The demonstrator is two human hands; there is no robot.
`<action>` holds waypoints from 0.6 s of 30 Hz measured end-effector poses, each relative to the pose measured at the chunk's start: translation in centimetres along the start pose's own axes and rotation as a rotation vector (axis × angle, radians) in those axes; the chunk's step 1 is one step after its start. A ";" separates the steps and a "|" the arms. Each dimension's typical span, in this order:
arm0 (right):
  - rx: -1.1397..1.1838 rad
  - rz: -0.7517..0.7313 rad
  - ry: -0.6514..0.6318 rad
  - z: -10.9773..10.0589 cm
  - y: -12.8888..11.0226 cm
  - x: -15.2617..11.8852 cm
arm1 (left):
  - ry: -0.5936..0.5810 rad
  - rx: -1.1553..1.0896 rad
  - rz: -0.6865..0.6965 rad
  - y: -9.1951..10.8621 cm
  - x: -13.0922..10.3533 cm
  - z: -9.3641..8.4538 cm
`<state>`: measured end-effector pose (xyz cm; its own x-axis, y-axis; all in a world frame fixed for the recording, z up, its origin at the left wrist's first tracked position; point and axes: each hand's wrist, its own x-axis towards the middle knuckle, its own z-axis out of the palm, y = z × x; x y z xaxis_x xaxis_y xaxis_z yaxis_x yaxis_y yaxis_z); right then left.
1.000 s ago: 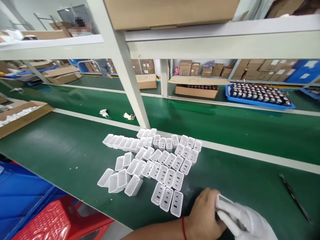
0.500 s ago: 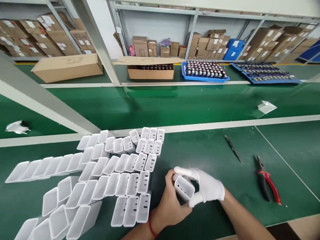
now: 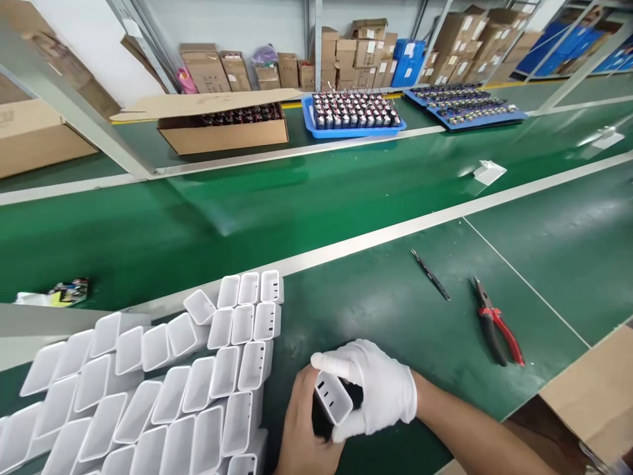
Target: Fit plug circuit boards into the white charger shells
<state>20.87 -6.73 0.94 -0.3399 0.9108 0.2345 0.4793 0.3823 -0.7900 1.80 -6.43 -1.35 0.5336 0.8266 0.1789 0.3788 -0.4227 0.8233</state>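
Note:
Near the front of the green bench, a white plastic case (image 3: 337, 404) with small dark slots inside is held between my two hands, its open end facing up toward me. My left hand (image 3: 304, 422), bare, wraps round its left side. A white glove covers my right hand (image 3: 378, 389), whose thumb and fingers grip the case at its upper and lower ends. To the left stand rows of similar white cases (image 3: 196, 386), open ends up, several showing dark slots in their walls. The bottom of the held case is hidden by my hands.
Tweezers (image 3: 431, 275) and red-and-black long-nose pliers (image 3: 496, 323) lie to the right. Beyond the bench's pale edge strip are a clear plastic piece (image 3: 489, 173), an open carton (image 3: 222, 128), a blue tray of dark cylinders (image 3: 353, 130) and a blue rack of parts (image 3: 465, 120).
The camera view has turned to the right, so the bench things appear farther left. Both hands still hold the white case, which is now turned to a different angle.

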 end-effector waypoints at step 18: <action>0.127 -0.038 0.029 -0.7 -0.9 0.3 | -0.096 -0.147 -0.169 2.6 1.0 -0.9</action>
<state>20.92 -6.74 2.12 -0.3316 0.9007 0.2806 0.3597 0.3957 -0.8450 2.58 -6.36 1.45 0.5441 0.8389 -0.0145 0.3584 -0.2168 0.9080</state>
